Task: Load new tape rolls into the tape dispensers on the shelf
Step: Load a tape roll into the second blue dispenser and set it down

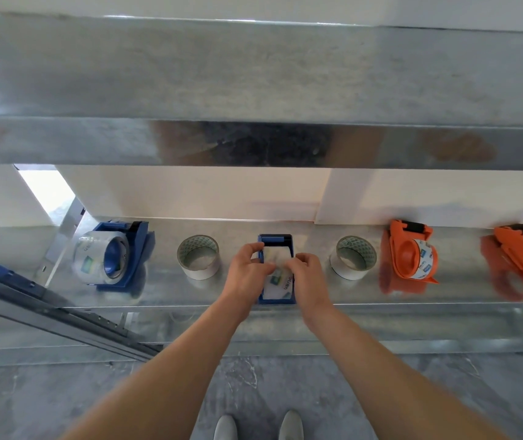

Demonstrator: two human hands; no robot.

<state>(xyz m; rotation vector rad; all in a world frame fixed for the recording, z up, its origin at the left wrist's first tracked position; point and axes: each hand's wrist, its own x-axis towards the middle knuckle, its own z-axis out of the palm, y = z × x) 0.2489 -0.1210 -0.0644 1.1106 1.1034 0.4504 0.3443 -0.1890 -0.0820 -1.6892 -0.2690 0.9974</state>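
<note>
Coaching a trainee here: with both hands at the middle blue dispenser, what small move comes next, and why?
Probably draw the tape toward the roller: left hand and right hand grip the clear roll, which sits in the middle blue dispenser.

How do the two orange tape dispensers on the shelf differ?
The inner orange dispenser carries a clear tape roll on its hub; the outer orange dispenser shows a bare hub, no roll. The inner one is fully in view; the outer one is cut by the picture's right edge. Both are orange and lie on the shelf near the wall.
</note>
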